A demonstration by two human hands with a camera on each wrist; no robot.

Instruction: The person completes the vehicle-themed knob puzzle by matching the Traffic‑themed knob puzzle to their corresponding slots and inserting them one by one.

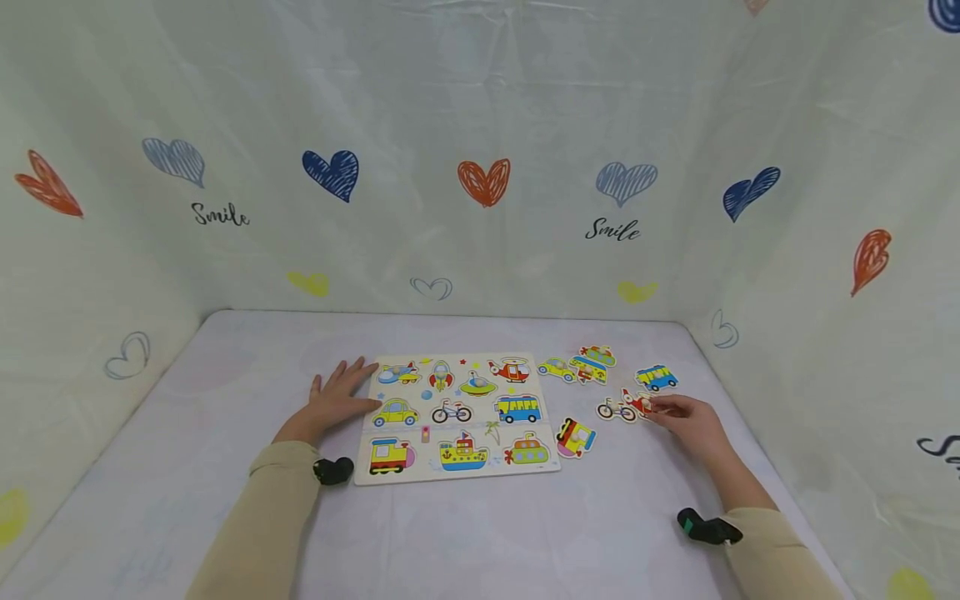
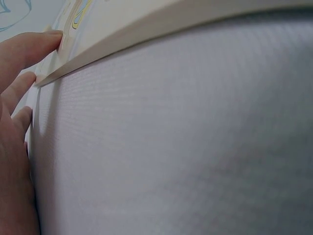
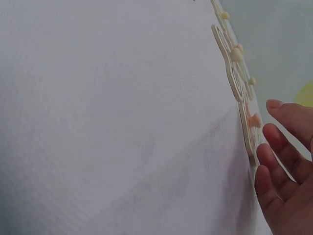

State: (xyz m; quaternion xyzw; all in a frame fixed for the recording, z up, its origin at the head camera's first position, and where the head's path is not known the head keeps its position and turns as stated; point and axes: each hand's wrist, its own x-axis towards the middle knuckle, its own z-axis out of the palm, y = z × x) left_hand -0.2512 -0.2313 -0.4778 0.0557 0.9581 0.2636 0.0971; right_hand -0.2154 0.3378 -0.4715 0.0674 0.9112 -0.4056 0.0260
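One red piece point(image 1: 634, 402) lies on the desk point(image 1: 450, 542), right of the board point(image 1: 428, 451), just beside the bicycle piece point(image 1: 617, 411); knob point(image 3: 256, 120) uppermost, presumably for grasping. Hands well apart: right hand point(image 1: 693, 427) at the piece, fingers parted, not clamped; left hand point(image 1: 327, 405) spread on the board's edge, likely steadying it.
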